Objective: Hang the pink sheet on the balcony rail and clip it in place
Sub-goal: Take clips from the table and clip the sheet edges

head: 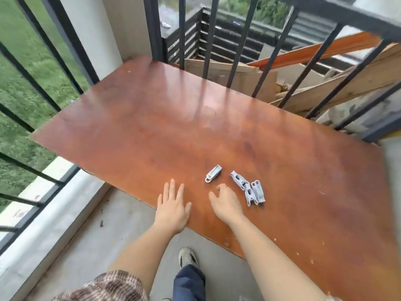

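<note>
Clip pickup: right hand (225, 205) curled, empty, beside lone clip (213, 173); left hand (173, 205) flat, grip apart. Sheet unseen; next, pinch clip.

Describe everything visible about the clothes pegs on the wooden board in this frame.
The clothes pegs are pale grey and look like plastic. They lie flat on the reddish-brown wooden board, near its front edge. One peg lies alone, angled, apart from the rest. The others form a loose overlapping cluster to its right; about three, though the exact number is unclear. The right hand, fingers curled, is close to them; contact is not evident.
</note>
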